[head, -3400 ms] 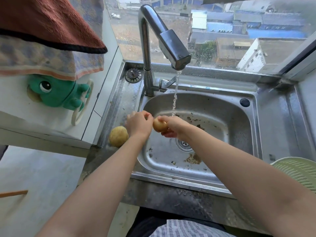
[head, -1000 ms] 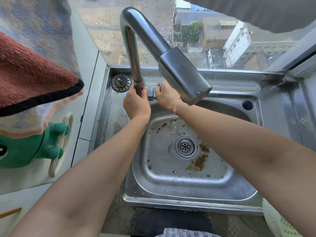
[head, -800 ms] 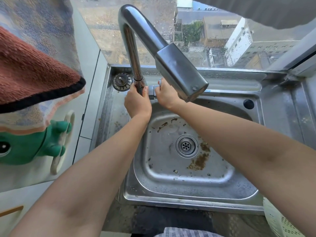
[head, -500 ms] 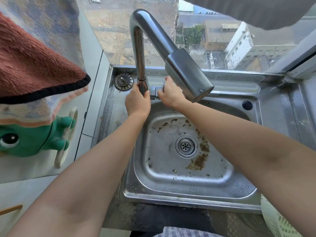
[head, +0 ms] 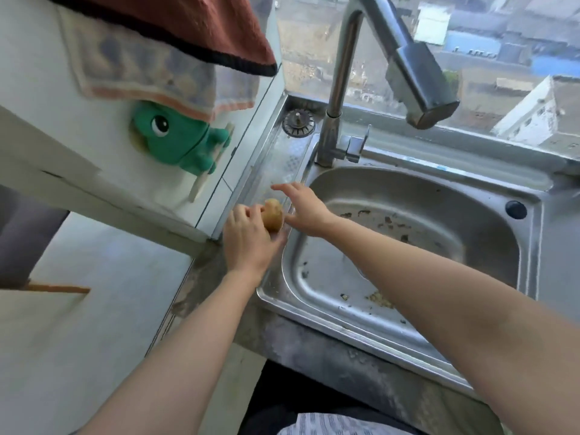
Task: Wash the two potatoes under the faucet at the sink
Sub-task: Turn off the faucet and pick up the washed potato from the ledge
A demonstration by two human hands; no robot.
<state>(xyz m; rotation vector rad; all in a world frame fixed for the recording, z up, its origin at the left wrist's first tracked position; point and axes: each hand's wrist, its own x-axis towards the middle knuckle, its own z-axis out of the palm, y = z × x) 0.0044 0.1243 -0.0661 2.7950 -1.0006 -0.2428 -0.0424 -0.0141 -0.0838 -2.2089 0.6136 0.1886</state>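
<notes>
One yellowish potato (head: 272, 215) sits at the left rim of the steel sink (head: 530, 246). My left hand (head: 248, 240) is curled around it from the near side. My right hand (head: 301, 204) reaches across from the right with fingers spread, its thumb close to the potato; whether it touches is unclear. The chrome faucet (head: 408, 58) arches above the basin, and no water runs from its head. A second potato is not visible.
Brown dirt specks lie in the basin (head: 392, 227). A drain plug (head: 298, 122) rests on the ledge left of the faucet base. A green frog holder (head: 175, 139) hangs on the left wall under towels (head: 175, 42). A window runs behind the sink.
Both hands have left the faucet handle and dropped to the sink's left rim, where my left hand now holds a potato. The view has swung left. The water stays off.
</notes>
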